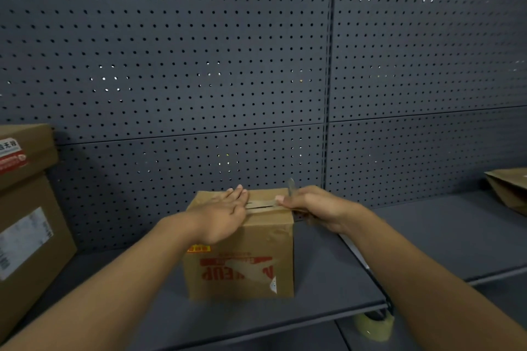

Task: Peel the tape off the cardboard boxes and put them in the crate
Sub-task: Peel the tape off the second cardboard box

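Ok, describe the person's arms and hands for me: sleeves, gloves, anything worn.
Both forearms are bare as far as the picture shows, with no sleeve in view. The left hand and the right hand wear no gloves. No watch, bracelet or ring shows on either wrist or on the fingers that can be seen. No markings or bandages show on either arm.

A single head-worn camera looks forward and slightly down from just in front of the cardboard box (pixel 242 253), which sits low in the middle of the frame at arm's reach. Behind the box the dark pegboard wall (pixel 199 65) fills the whole upper part of the wide-angle view, its lines bowed toward the edges. The grey shelf (pixel 328 273) under the box runs off to the left and right, and both forearms enter from the bottom corners.
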Action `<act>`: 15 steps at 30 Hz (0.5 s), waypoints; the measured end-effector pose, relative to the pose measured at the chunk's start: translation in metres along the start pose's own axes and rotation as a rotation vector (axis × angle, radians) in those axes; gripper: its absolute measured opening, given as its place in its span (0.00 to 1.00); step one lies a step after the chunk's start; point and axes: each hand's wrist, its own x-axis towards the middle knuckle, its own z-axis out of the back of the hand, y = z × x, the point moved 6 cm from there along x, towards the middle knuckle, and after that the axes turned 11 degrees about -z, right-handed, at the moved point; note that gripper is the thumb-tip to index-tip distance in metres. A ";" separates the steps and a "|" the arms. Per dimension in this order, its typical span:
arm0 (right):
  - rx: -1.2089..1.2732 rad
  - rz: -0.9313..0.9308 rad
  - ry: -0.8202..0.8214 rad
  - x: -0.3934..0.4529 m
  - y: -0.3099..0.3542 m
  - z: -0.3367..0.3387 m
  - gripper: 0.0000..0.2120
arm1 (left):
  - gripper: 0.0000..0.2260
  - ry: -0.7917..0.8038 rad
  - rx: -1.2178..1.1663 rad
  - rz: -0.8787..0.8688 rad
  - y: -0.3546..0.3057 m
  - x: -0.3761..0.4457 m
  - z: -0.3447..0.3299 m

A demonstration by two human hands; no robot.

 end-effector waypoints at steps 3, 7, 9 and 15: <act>0.069 -0.016 -0.013 0.001 -0.006 -0.002 0.34 | 0.26 0.016 0.003 -0.018 0.003 -0.003 0.002; 0.281 -0.001 0.111 0.002 -0.008 -0.013 0.17 | 0.25 0.030 0.007 -0.026 0.007 -0.007 0.002; 0.396 0.025 0.161 0.005 -0.012 -0.017 0.11 | 0.26 0.028 0.010 -0.014 0.008 -0.008 0.003; 0.602 0.081 0.241 -0.003 -0.016 -0.015 0.07 | 0.26 0.037 0.012 0.013 0.012 -0.008 0.004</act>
